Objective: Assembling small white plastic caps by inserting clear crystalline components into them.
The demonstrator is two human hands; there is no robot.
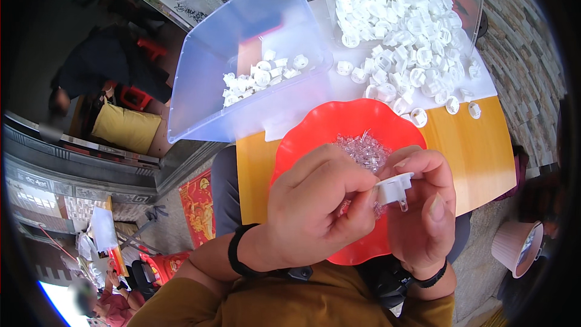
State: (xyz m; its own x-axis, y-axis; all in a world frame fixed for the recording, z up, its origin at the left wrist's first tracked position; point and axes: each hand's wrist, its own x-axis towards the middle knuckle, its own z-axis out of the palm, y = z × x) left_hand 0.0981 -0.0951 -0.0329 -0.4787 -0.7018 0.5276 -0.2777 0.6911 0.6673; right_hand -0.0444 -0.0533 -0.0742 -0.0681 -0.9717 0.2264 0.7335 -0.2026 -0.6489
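My left hand (318,206) and my right hand (423,209) meet over a red scalloped plate (327,124). Between their fingertips they pinch one small white plastic cap (393,189), with a tiny clear plastic piece sticking out below it. A heap of small clear plastic pieces (363,148) lies in the plate, just beyond my fingers. Both wrists wear black bands.
A big pile of white caps (405,30) covers the white sheet at the back of the yellow table (478,145). A clear plastic bin (242,60) at the back left holds several finished white caps. A pink stool (517,245) stands on the floor at right.
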